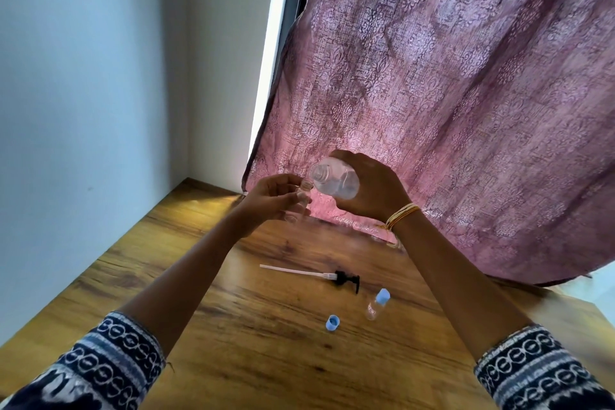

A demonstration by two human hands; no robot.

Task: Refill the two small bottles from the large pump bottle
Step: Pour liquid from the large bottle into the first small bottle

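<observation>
My right hand grips the large clear bottle, tipped on its side with its open threaded neck pointing left. Just under that neck, my left hand holds a small clear bottle upright with its top open. Both are raised above the wooden table. The black pump head with its long white tube lies flat on the table. A second small bottle with a blue cap lies on its side to the right of the pump. A loose blue cap rests near it.
A pink patterned curtain hangs behind the hands and drapes onto the table's far edge. A pale wall bounds the table on the left. Gold bangles circle my right wrist.
</observation>
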